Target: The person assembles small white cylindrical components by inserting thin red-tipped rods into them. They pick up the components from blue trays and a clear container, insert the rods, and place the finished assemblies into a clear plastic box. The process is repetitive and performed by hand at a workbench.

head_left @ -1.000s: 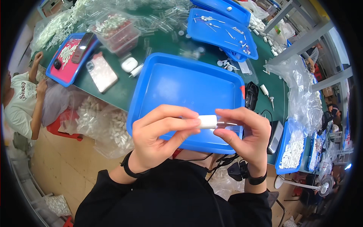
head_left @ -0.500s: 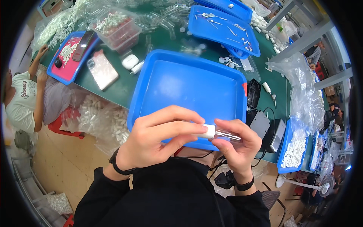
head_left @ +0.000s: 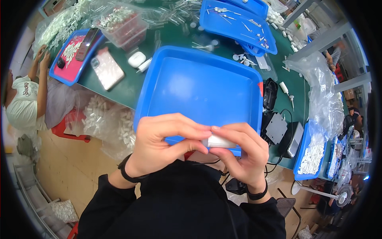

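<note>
Green tabletop (head_left: 131,85), running from the upper left to the right of the frame; tan floor below it at the lower left.

Centre: we log one large blue tray (head_left: 207,85), shallow, nothing lying in it that we can see.

Lower centre, over the tray's near rim: our left hand (head_left: 165,141) and right hand (head_left: 242,153), fingertips meeting. Both are pressed together around a small white plastic piece (head_left: 218,141), pinched between thumbs and forefingers; most of it is covered by the fingers.

Upper right: a second blue tray (head_left: 238,24) carrying small slim parts.

Upper left: a pink-lined blue tray (head_left: 71,59) with white parts and a dark phone (head_left: 88,38) across it; beside it a clear-cased phone (head_left: 106,68) and a white earbud case (head_left: 136,59).

Left edge: another person's arms (head_left: 39,75) reaching to the tabletop.

Right of centre: black boxes (head_left: 278,127) with cables; bags of white parts (head_left: 107,119) hang lower left.
</note>
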{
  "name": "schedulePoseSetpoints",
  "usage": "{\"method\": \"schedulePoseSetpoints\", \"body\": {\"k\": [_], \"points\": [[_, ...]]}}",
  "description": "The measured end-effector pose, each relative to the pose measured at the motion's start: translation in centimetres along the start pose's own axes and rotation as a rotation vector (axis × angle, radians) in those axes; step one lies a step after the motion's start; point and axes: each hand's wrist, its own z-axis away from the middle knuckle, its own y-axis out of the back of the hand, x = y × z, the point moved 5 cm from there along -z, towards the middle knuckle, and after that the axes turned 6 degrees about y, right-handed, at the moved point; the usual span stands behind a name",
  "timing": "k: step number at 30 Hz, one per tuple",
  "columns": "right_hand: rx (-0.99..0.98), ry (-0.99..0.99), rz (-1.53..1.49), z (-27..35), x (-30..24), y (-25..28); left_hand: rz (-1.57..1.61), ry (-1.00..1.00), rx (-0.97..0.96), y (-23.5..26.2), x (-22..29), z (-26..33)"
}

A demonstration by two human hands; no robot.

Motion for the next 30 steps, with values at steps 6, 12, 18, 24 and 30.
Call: {"method": "schedulePoseSetpoints", "body": {"k": [6, 12, 18, 24, 30], "points": [[0.112, -0.114, -0.211, 0.7, 0.3, -0.3, 0.124, 0.043, 0.135, 0.4, -0.2, 0.3], [0.009, 0.053, -0.049, -0.2, -0.7, -0.1, 0.12, -0.033, 0.073, 0.2, 0.5, 0.4], [0.09, 0.078, -0.007, -0.3, -0.6, -0.2, 0.368, 0.136, 0.196, 0.0, -0.5, 0.4], [0.111, 0.117, 0.067, 0.3, -1.2, -0.7, 0.23, 0.054, 0.105, 0.5, -1.1, 0.7], [0.047, 0.239, 0.131, 0.4, -1.0, -0.8, 0.182, 0.056, 0.06, 0.3, -0.9, 0.5]]}}
